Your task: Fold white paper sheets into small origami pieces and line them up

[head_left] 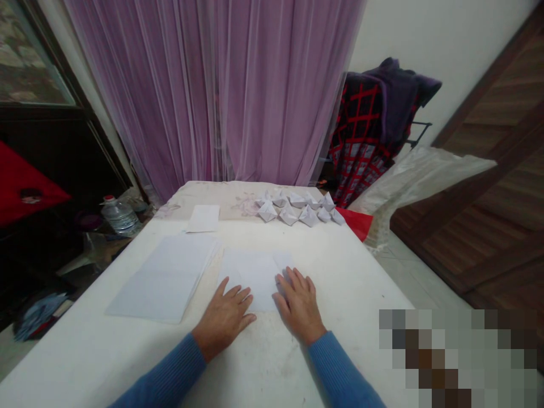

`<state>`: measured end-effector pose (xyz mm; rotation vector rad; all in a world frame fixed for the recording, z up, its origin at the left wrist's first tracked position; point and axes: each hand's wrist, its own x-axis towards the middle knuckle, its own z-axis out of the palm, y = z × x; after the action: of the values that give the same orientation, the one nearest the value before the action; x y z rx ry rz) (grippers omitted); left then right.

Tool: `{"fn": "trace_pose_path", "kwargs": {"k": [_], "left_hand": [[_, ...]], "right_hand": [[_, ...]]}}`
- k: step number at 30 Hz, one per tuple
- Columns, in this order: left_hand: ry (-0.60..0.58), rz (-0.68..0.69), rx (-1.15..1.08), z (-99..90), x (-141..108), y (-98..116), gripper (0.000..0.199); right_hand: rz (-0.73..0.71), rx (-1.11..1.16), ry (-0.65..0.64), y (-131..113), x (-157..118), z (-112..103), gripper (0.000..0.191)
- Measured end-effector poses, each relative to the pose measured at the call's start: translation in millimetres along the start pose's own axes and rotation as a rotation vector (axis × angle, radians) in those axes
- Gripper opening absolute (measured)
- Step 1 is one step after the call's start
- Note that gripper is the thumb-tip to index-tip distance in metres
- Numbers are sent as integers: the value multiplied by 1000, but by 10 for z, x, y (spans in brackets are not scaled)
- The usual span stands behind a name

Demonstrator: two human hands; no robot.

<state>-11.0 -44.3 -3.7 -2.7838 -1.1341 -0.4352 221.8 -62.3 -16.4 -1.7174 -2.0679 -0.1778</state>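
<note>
In front of me a white sheet of paper (253, 269) lies flat on the table. My left hand (227, 311) rests over its lower left corner, palm down with the fingers apart. On the right edge of the sheet lies my right hand (298, 300), fingers stretched out, beside what looks like a fold line or flap. Neither hand grips anything. To the left sits a stack of larger white paper (164, 277), and behind it a small pile of cut white paper (204, 219). Several folded white paper shapes (308, 215) stand in two rows at the far right.
The table (263, 374) has a white cover with a floral far end. Purple curtains (263, 90) hang behind it. Off the right edge are a red item (359, 222), a plastic sheet (416, 175) and hanging clothes (369, 119). A water bottle (119, 216) stands at left.
</note>
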Motion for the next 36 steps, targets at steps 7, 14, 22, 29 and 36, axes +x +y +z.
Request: {"fn": "trace_pose_path", "kwargs": {"k": [7, 14, 22, 29, 36], "left_hand": [[-8, -2, -22, -5, -7, 1, 36], [-29, -51, -141, -139, 112, -102, 30], [-39, -275, -39, -136, 549, -491, 35], [-228, -431, -65, -158, 786, -424, 33], [-229, -507, -128, -161, 799, -321, 23]], "right_hand": [[-107, 40, -79, -57, 16, -52, 28], [164, -25, -37, 133, 5, 28, 32], [165, 29, -12, 139, -9, 54, 32], [151, 33, -35, 166, -12, 81, 33], [156, 16, -43, 133, 7, 61, 36]]}}
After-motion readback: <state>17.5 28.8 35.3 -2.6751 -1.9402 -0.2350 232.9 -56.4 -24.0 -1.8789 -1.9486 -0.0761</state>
